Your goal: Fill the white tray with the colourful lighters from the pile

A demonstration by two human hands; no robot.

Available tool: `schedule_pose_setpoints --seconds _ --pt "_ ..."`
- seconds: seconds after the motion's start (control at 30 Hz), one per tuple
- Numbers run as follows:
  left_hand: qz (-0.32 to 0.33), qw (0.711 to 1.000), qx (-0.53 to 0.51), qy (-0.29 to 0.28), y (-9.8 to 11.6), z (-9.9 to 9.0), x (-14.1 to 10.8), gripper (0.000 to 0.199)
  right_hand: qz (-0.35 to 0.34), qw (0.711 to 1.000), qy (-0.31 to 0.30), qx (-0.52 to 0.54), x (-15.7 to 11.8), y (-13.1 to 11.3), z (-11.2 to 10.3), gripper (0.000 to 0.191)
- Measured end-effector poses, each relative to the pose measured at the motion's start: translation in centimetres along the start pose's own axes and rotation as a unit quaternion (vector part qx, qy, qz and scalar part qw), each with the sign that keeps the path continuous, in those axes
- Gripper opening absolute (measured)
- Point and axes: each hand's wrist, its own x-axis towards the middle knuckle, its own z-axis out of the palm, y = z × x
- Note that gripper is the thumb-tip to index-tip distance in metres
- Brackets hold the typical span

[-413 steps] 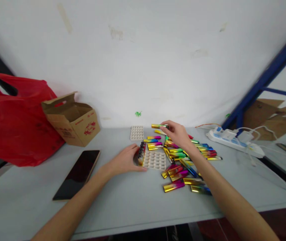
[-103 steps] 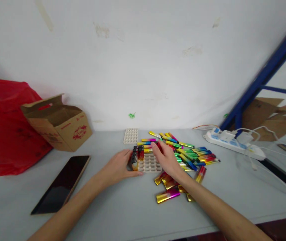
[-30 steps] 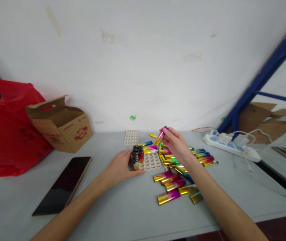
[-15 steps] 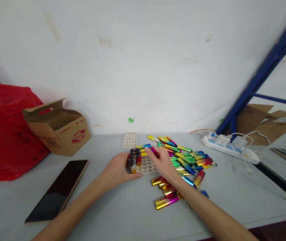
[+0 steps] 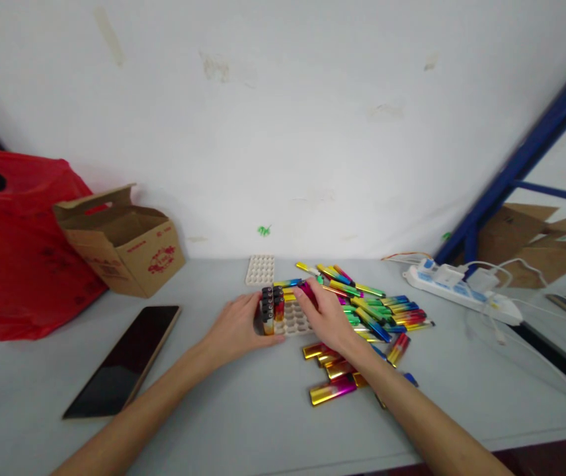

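A pale tray with round holes (image 5: 295, 324) lies on the grey table, and several upright lighters with black tops (image 5: 268, 309) fill its left side. My left hand (image 5: 238, 327) is around the tray's left end, its thumb along the front edge and its fingers partly hidden behind the lighters. Over the tray, my right hand (image 5: 323, 314) pinches a purple lighter (image 5: 309, 292). Many shiny coloured lighters (image 5: 375, 317) lie loose to the right, partly under my right forearm. Behind stands a second holed tray (image 5: 260, 270), with no lighters in it.
At the left are a black phone-like slab (image 5: 123, 362), an open cardboard box (image 5: 129, 248) and a red plastic bag (image 5: 20, 244). A white power strip (image 5: 461, 292) with cables lies at the right, by a blue metal frame (image 5: 516, 162). A white wall rises behind.
The view has shifted slightly, so most things sit a little further right and higher. My right hand still holds the purple lighter, now tilted more upright over the tray.
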Motion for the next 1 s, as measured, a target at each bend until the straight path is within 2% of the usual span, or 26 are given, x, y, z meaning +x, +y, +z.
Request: schedule_pose_setpoints --seconds 0.13,0.2,0.33,0.43,0.57,0.7,0.8,0.9,1.0 --pt "0.006 1.0 -0.006 0.0 0.0 -0.1 0.0 0.073 -0.125 0.988 -0.04 -0.075 -0.4 0.2 -0.8 0.032" --pt "0.003 1.0 -0.002 -0.003 -0.1 0.0 0.0 0.073 -0.146 0.983 -0.044 -0.101 -0.5 0.3 -1.0 0.031" --pt "0.004 1.0 -0.002 -0.005 -0.2 0.0 0.0 0.078 -0.117 0.988 -0.053 -0.085 -0.4 0.4 -1.1 0.033" --pt "0.006 1.0 -0.002 -0.002 -0.2 0.0 0.0 0.079 -0.113 0.985 -0.092 -0.09 -0.4 0.5 -0.9 0.026" --pt "0.009 1.0 -0.002 -0.003 -0.1 -0.1 0.0 0.075 -0.13 0.965 -0.154 -0.17 -0.5 0.4 -0.2 0.019" --pt "0.01 1.0 -0.006 -0.003 -0.2 0.0 0.0 0.071 -0.135 0.932 -0.145 -0.304 -0.4 -0.5 1.0 0.025" --pt "0.017 1.0 -0.008 0.005 -0.4 0.2 0.0 0.066 -0.138 0.917 -0.166 -0.337 -0.3 -0.9 1.2 0.033" --pt "0.022 1.0 -0.013 0.005 -0.6 0.2 0.0 0.071 -0.148 0.932 -0.176 -0.28 -0.4 -0.5 0.1 0.036" --pt "0.016 1.0 -0.016 -0.002 -0.6 0.1 0.0 0.076 -0.128 0.957 -0.132 -0.224 0.1 0.8 -1.7 0.033"
